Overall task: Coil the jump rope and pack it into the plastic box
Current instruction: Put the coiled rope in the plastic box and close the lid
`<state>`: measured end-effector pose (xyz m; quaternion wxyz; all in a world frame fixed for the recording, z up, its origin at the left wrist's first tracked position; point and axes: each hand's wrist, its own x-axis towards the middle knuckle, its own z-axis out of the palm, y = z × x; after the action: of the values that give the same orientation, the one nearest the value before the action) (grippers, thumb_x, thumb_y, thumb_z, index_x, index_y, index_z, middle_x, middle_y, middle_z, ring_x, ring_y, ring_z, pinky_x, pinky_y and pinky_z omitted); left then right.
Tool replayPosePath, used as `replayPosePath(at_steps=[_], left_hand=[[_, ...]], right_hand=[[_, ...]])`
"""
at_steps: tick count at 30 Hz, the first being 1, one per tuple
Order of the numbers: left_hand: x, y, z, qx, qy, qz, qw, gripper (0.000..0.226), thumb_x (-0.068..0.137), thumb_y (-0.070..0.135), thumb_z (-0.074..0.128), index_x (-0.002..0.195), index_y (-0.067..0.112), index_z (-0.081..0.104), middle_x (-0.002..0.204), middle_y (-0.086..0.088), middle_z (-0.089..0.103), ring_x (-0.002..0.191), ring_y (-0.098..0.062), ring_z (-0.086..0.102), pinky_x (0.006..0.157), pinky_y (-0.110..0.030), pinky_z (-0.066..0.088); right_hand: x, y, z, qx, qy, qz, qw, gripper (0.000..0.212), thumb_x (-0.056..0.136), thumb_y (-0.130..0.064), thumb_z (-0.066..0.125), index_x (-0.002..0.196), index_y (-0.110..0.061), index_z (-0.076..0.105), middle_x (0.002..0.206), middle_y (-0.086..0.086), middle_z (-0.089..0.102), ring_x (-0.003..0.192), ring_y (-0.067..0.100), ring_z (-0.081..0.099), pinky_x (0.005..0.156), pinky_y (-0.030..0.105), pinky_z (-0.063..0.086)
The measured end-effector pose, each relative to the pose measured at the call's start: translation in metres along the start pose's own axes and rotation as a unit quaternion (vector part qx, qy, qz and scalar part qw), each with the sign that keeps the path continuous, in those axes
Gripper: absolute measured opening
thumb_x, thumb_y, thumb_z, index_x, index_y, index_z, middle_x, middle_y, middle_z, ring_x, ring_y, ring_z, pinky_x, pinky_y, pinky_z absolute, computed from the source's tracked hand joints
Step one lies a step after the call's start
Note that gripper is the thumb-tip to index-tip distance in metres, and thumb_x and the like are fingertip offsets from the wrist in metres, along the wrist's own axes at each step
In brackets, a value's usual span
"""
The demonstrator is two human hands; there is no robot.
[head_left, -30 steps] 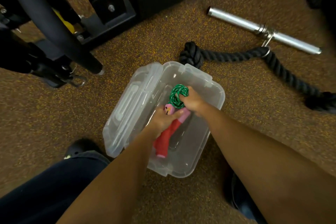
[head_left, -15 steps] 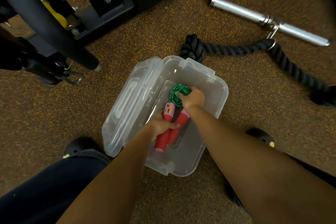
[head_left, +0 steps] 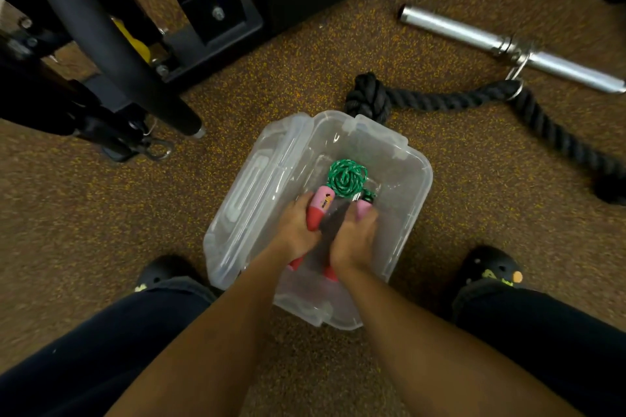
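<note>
A clear plastic box (head_left: 415, 200) stands open on the speckled floor between my feet, its lid (head_left: 257, 179) hinged up on the left. Inside it lies the jump rope: a green coil (head_left: 347, 178) toward the far end and two pink-and-red handles. My left hand (head_left: 294, 230) is shut around the left handle (head_left: 320, 206). My right hand (head_left: 355, 240) is shut around the right handle (head_left: 363, 210), with only its pink tip and red end showing. Both hands are down inside the box, side by side.
A thick black rope (head_left: 440, 100) with a knot lies just beyond the box, clipped to a silver bar (head_left: 508, 46) at the upper right. Black gym machine frames (head_left: 111, 44) fill the upper left. My dark shoes (head_left: 491, 269) flank the box.
My right hand has let go of the green coil and moved back onto the right handle. The two handles now lie apart, and the coil rests free in the box.
</note>
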<state>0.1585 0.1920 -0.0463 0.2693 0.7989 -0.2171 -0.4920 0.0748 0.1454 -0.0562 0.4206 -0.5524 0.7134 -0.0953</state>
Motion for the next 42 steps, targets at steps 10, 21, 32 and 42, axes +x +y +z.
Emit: replayPosePath(at_steps=[10, 21, 32, 42], left_hand=[[0.002, 0.005, -0.002, 0.116, 0.041, 0.028, 0.992, 0.032, 0.071, -0.003, 0.069, 0.084, 0.015, 0.047, 0.107, -0.018, 0.054, 0.095, -0.031, 0.052, 0.070, -0.027, 0.030], [-0.011, 0.054, -0.020, 0.053, 0.053, 0.002, 0.997, 0.021, 0.090, 0.014, 0.051, 0.095, 0.002, 0.067, 0.101, -0.019, 0.069, 0.093, -0.027, 0.061, 0.074, -0.025, 0.040], [-0.065, 0.129, -0.100, -0.087, 0.198, 0.206, 0.954, 0.021, 0.091, 0.007, 0.048, 0.106, 0.010, 0.062, 0.100, 0.003, 0.062, 0.092, -0.010, 0.056, 0.087, -0.021, 0.043], [-0.071, 0.064, -0.117, -0.052, 0.258, 0.055, 0.963, 0.019, 0.091, 0.013, 0.048, 0.102, 0.013, 0.064, 0.103, -0.008, 0.068, 0.091, -0.024, 0.063, 0.083, -0.032, 0.048]], right_hand=[[0.003, -0.005, 0.001, -0.057, -0.030, 0.045, 0.997, 0.040, 0.097, -0.039, 0.032, 0.128, -0.015, 0.036, 0.134, 0.018, 0.044, 0.120, 0.038, 0.045, 0.102, 0.047, 0.036], [-0.016, -0.043, -0.017, 0.023, -0.012, -0.036, 0.999, 0.032, 0.092, -0.014, 0.046, 0.120, -0.001, 0.053, 0.126, 0.024, 0.045, 0.115, 0.038, 0.045, 0.093, 0.032, 0.034], [-0.083, -0.100, -0.011, 0.158, -0.091, -0.055, 0.982, 0.055, 0.083, -0.041, 0.062, 0.115, 0.002, 0.047, 0.112, 0.019, 0.053, 0.108, 0.030, 0.050, 0.095, 0.039, 0.040], [-0.092, -0.113, 0.001, 0.004, -0.131, -0.078, 0.988, 0.055, 0.075, -0.024, 0.071, 0.116, -0.001, 0.043, 0.122, 0.020, 0.053, 0.113, 0.036, 0.052, 0.093, 0.037, 0.041]])
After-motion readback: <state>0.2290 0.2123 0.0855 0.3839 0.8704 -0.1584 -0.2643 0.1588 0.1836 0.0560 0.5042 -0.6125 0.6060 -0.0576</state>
